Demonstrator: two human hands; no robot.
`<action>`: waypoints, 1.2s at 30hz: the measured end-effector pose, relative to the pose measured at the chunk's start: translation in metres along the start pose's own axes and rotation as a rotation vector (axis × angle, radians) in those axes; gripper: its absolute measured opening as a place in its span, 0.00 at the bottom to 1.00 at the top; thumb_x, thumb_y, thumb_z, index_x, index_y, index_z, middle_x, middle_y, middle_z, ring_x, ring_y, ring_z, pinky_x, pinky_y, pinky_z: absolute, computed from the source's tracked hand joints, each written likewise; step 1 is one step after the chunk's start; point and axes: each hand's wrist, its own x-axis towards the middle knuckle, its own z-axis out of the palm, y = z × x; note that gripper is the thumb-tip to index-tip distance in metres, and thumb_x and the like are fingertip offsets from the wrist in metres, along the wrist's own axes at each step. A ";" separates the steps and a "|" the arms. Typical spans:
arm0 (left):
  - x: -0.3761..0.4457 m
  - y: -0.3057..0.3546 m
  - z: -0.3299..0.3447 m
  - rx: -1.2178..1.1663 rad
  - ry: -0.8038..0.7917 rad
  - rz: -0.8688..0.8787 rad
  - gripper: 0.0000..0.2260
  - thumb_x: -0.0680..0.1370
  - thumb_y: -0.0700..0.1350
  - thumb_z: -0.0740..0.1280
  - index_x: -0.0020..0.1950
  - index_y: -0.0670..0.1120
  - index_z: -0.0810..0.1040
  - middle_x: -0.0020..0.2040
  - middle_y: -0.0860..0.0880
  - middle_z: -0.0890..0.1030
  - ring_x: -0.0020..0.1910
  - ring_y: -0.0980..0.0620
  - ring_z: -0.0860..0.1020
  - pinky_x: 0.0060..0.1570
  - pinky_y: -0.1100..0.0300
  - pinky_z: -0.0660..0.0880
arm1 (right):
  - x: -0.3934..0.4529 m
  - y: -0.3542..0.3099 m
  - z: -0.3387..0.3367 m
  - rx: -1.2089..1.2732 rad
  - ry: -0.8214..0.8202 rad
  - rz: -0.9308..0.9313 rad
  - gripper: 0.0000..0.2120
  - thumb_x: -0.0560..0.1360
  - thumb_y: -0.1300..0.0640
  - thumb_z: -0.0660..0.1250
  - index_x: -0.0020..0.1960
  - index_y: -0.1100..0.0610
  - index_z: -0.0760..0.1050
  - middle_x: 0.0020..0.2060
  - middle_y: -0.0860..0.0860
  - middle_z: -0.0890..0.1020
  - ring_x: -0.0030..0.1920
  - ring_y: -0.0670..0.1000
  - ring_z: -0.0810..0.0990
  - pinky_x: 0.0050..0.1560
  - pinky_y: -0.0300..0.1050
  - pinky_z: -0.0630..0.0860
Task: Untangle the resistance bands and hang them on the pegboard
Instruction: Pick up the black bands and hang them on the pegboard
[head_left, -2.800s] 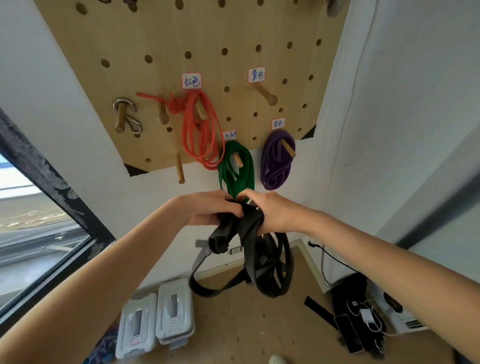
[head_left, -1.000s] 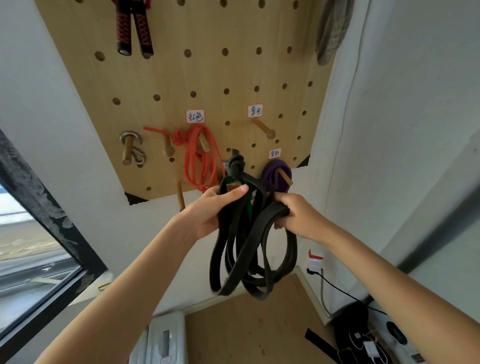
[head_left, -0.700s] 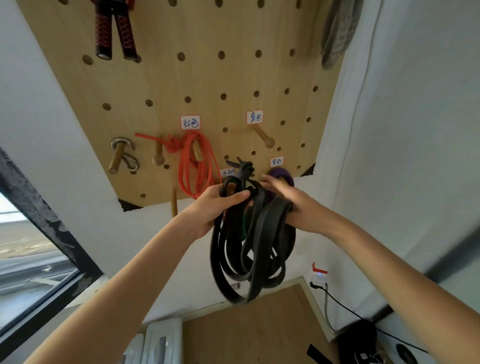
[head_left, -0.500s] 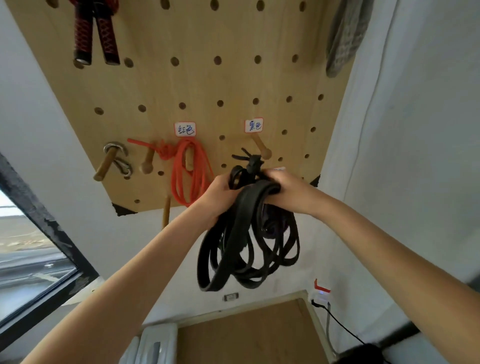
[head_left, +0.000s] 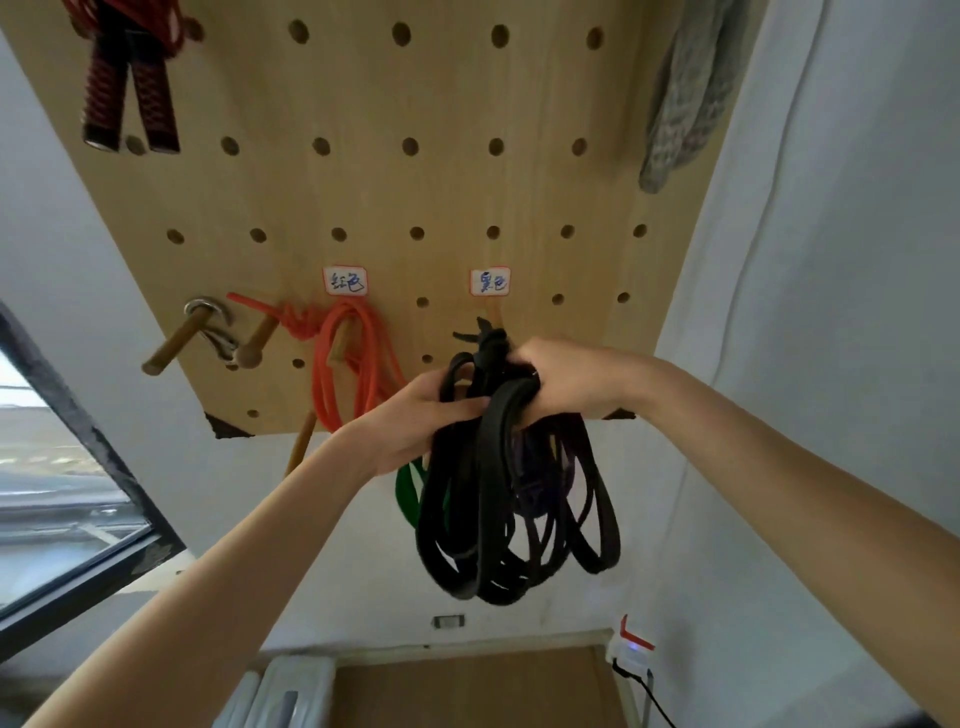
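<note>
A bundle of black resistance bands (head_left: 498, 499) hangs in several loops in front of the wooden pegboard (head_left: 415, 182). My left hand (head_left: 415, 421) grips its left side and my right hand (head_left: 566, 379) grips its top, where a knotted end sticks up just under the right paper label (head_left: 489, 282). The peg below that label is hidden by the bundle and my right hand. An orange band (head_left: 345, 364) hangs on a peg under the left label (head_left: 344, 281). A green band (head_left: 408, 493) and a purple band (head_left: 540, 499) show partly behind the black loops.
Red-and-black handles (head_left: 130, 98) hang at the board's top left, a grey woven item (head_left: 680, 93) at top right. A metal carabiner (head_left: 213, 327) sits on a wooden peg at left. A window (head_left: 52, 493) is at left, white boxes (head_left: 285, 696) on the floor below.
Both hands have lifted the black bundle from below the board up to the peg under the right label. The view has tilted upward.
</note>
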 end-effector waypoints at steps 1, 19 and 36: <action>0.001 0.000 0.002 0.006 0.014 0.009 0.14 0.74 0.42 0.68 0.59 0.42 0.75 0.51 0.43 0.82 0.52 0.46 0.81 0.46 0.60 0.78 | 0.000 0.002 0.001 0.021 0.035 -0.017 0.10 0.69 0.62 0.73 0.48 0.57 0.76 0.39 0.49 0.81 0.39 0.44 0.79 0.39 0.32 0.76; 0.025 0.029 -0.014 0.327 0.388 0.116 0.12 0.69 0.34 0.72 0.46 0.47 0.76 0.42 0.45 0.80 0.44 0.47 0.79 0.53 0.48 0.76 | 0.019 0.004 -0.019 0.240 0.370 -0.026 0.17 0.69 0.67 0.70 0.54 0.54 0.70 0.47 0.51 0.78 0.41 0.43 0.79 0.40 0.31 0.76; 0.105 0.000 -0.033 0.564 0.562 0.261 0.14 0.72 0.36 0.70 0.57 0.36 0.76 0.47 0.47 0.78 0.48 0.52 0.76 0.38 0.71 0.70 | 0.078 0.064 0.000 0.188 0.800 0.017 0.15 0.70 0.61 0.71 0.56 0.61 0.75 0.52 0.55 0.79 0.54 0.54 0.76 0.54 0.43 0.72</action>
